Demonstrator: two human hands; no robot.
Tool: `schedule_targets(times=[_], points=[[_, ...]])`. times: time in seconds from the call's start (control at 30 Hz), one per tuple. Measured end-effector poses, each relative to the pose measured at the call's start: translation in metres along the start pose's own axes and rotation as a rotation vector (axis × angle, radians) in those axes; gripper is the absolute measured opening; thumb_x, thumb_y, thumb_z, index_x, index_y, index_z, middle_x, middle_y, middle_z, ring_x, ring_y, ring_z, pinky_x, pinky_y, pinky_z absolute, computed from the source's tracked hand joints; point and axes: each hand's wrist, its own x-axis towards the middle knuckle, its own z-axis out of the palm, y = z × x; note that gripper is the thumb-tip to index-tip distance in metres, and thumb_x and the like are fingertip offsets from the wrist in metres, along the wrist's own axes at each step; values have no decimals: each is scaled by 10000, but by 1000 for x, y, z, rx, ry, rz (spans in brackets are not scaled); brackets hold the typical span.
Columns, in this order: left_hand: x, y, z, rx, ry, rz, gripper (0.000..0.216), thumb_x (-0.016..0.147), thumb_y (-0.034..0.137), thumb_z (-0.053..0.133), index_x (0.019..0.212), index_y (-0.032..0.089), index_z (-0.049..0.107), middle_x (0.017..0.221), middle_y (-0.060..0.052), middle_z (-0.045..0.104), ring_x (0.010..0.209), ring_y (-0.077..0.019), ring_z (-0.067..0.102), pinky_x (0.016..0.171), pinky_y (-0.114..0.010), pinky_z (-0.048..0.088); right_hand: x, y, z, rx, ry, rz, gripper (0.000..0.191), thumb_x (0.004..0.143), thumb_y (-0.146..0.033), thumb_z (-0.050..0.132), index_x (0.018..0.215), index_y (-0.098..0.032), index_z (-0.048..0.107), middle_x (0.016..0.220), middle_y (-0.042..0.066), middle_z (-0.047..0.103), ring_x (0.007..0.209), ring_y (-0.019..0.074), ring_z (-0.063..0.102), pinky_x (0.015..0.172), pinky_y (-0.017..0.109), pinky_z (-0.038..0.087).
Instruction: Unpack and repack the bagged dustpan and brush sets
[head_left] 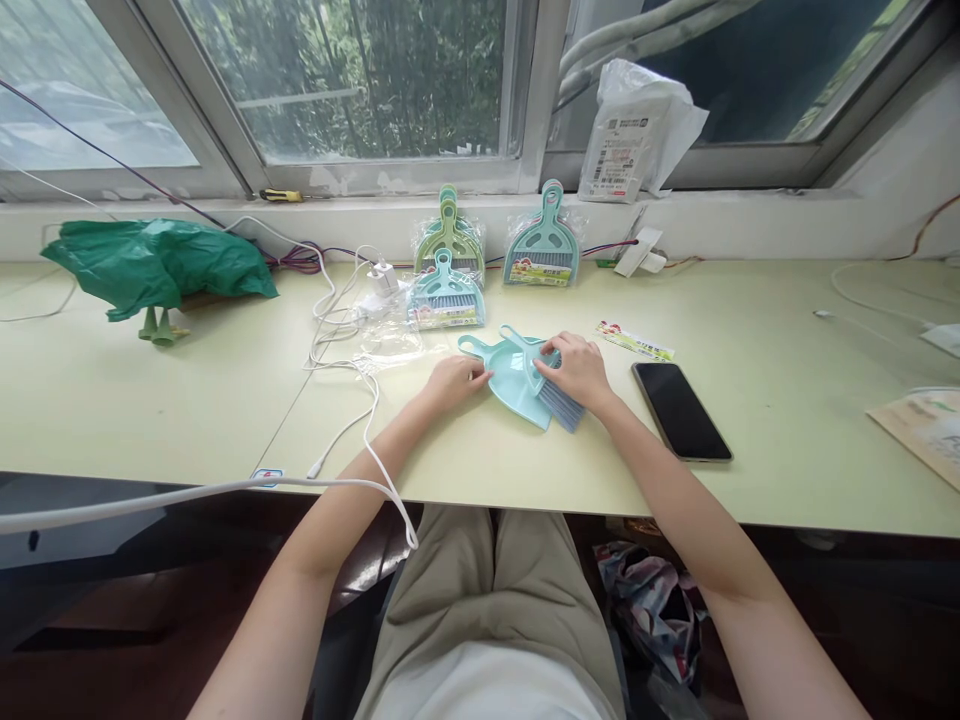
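A light-blue dustpan [514, 388] lies on the pale yellow table in front of me. My left hand [459, 382] pinches its left edge between thumb and fingers. A matching small brush [564, 404] with grey-blue bristles overlaps the dustpan's right side, tilted. My right hand [576, 368] grips the brush body from the right, fingers curled over it. Behind my hands stand wrapped brush-and-dustpan sets: a blue one [448, 295], green ones [448, 240] and another blue-green stack [544, 245]. A printed paper label [636, 342] lies flat beyond my right hand.
A black phone [681, 411] lies right of my right forearm. White cables [367, 400] run across the table and over my left forearm. Clear plastic wrap [390, 342] and a white charger [383, 279] lie at the back left, a green bag [157, 262] farther left.
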Motion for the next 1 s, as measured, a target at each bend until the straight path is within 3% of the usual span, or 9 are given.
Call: schedule_targets(times=[0.13, 0.33, 0.47, 0.7, 0.9, 1.0], points=[[-2, 6, -5, -112, -133, 119, 406, 886, 469, 421, 720, 190, 665, 776, -41, 628, 691, -153, 526, 687, -280, 393, -3, -5, 4, -20, -69, -51, 193, 839, -401, 567, 869, -222, 633, 1005, 94, 659, 1010, 278, 543, 823, 401, 360], [-6, 15, 3, -169, -156, 261, 215, 852, 313, 510, 951, 212, 671, 1039, -56, 620, 874, -169, 579, 800, -278, 432, -3, -9, 4, 10, -135, -135, 186, 854, -379, 575, 943, -236, 651, 1054, 69, 655, 1021, 263, 537, 849, 396, 363], [-6, 17, 9, -31, -93, 251, 210, 869, 221, 464, 961, 223, 654, 1059, -63, 606, 917, -176, 567, 825, -288, 428, -3, -9, 3, 14, -149, -165, 197, 867, -379, 562, 972, -239, 654, 1056, 64, 653, 1024, 261, 533, 856, 393, 367], [0, -2, -4, 288, 161, 249, 264, 867, 201, 535, 1129, 220, 565, 1256, -104, 544, 1203, -268, 448, 993, -404, 323, -3, -10, 4, 57, -162, -199, 210, 875, -393, 555, 970, -232, 652, 1051, 70, 647, 1013, 261, 541, 865, 387, 379], [1, -11, -1, 283, 117, 324, 228, 904, 256, 516, 1118, 190, 560, 1074, -87, 634, 970, -197, 604, 840, -322, 456, -3, -11, 6, 129, -164, -257, 205, 880, -374, 551, 971, -219, 650, 1033, 76, 638, 992, 259, 550, 863, 381, 414], [0, -7, 3, 363, 190, 434, 206, 910, 220, 502, 1092, 184, 592, 1096, -91, 657, 1028, -196, 615, 870, -331, 485, -2, -9, 5, 167, -167, -283, 195, 881, -355, 550, 980, -219, 648, 1033, 78, 635, 994, 258, 551, 873, 383, 427]])
